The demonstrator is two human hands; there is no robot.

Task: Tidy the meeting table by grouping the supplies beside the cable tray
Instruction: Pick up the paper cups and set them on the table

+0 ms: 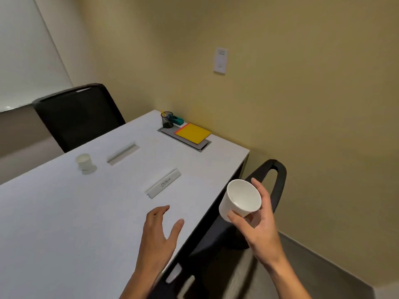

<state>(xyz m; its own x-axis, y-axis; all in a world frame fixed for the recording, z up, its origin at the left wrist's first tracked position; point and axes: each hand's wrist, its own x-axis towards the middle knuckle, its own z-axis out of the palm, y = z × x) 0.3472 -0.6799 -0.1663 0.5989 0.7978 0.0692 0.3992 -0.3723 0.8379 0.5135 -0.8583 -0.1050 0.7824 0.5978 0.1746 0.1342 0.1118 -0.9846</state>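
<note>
Yellow walls meet in a corner at the upper centre of the frame, and a white worktop [64,212] runs from the lower left toward that corner. At lower right, the right hand [257,221] holds a white paper cup [240,199] tilted with its mouth toward the camera, thumb on the near wall and fingers curled round the far wall; cup and hand lie beyond the worktop's right edge, above a black chair [274,182]. At lower centre, the left hand [158,231] hovers over the worktop near that edge, fingers straight and slightly spread, holding nothing. Just above it lies a white name plate [164,183]; a recessed slot [123,153] sits farther up, with a second white cup [85,161] at centre left. Near the far end, the cable tray [183,139] carries a yellow notepad [193,133]; a black pen holder [167,119] and a teal object [178,120] stand just beside it. Bare worktop spreads between the left hand and the tray. Another black chair [75,117] stands at the upper left.
</note>
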